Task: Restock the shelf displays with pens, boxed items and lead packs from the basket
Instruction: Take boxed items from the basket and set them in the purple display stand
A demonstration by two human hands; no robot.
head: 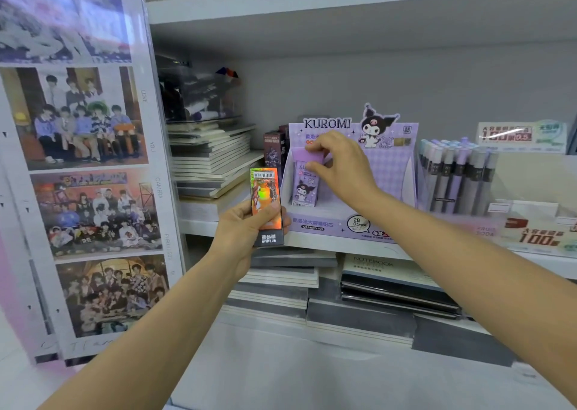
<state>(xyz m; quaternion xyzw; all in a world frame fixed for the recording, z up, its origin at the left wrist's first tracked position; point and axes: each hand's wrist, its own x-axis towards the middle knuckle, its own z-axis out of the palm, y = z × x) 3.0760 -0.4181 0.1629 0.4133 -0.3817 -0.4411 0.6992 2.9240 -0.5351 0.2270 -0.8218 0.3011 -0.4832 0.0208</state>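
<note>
Ultraman pack (265,200), holographic orange, is held upright in the left grip (246,231), fingers curled round its lower half, just before the shelf (312,242) front edge. At its 2 o'clock, the right grip (340,169) pinches the top of a purple Kuromi lead pack (305,188) by the left wall of the Kuromi display box (393,172), with open room at the pack's 3 o'clock. Pens (456,175) stand just past the box's right wall.

1. We read "KUROMI" on the purple display box (390,166); its front lip reads "2B 0.5mm".
2. Holographic pack (265,197): "ULTRAMAN", upside down.
3. Notebook cover (381,267), lower shelf: "NOTEBOOK".
4. Photo sheet (93,119), right margin: we note "LOVE", "YOU", "CAMERA".
</note>
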